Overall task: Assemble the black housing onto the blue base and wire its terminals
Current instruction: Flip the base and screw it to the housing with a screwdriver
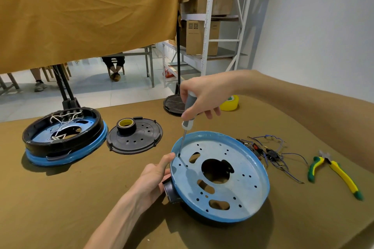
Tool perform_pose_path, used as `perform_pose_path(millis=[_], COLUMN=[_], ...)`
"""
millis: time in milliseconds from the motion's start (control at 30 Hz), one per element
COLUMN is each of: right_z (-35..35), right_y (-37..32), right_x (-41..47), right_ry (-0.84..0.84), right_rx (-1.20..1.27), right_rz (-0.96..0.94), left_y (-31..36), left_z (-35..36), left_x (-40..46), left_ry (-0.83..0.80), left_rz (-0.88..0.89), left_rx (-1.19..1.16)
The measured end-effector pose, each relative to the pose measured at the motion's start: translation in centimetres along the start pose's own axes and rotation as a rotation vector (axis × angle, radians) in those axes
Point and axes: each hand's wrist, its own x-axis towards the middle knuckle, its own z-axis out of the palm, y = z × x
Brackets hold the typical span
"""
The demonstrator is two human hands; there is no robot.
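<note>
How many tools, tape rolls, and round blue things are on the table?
Tools: 2, the screwdriver and the pliers.
Tape rolls: 2, a yellow roll and a black roll.
Round blue things: 2, the blue base and the wired unit.
Total: 6

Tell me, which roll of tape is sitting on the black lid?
The black roll with the yellow core sits on the black lid. The yellow roll lies on the table cloth, behind the right hand.
</note>
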Motion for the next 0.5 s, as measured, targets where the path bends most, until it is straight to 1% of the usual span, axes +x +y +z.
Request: perform_pose_path(millis=[67,133,200,233,367,433,500], right_z=[0.1,1.0,1.7,1.6,-0.2,0.3,1.5], right_y=[-0.2,-0.5,-0.5,-0.5,-0.4,-0.6,-0.9], right_x=[0.0,0.5,0.8,0.8,0.1,0.2,0.7], right_ry=[0.007,0.087,0.142,0.133,-0.008,0.019,0.095], right_rx=[-0.021,-0.063,-0.056,-0.045,0.017,-0.021,-0.094], right_rz=[-0.032,-0.035,0.008,0.024,0.014,-0.003,0.024], left_y=[0.0,0.0,0.0,0.0,0.1,0.1,0.1], left_z=[0.0,-0.1,-0.2,-0.3,-0.2,0.0,0.0], left_x=[0.0,0.0,-0.1,-0.1,-0.2,-0.2,-0.1], left_ry=[-0.002,-0.001,-0.016,-0.018,-0.013,-0.004,0.019], left_rz=[-0.001,0.011,0.016,0.019,0.006,-0.002,-0.005], left_rx=[0.0,0.003,0.003,0.003,-0.008,-0.009,-0.021])
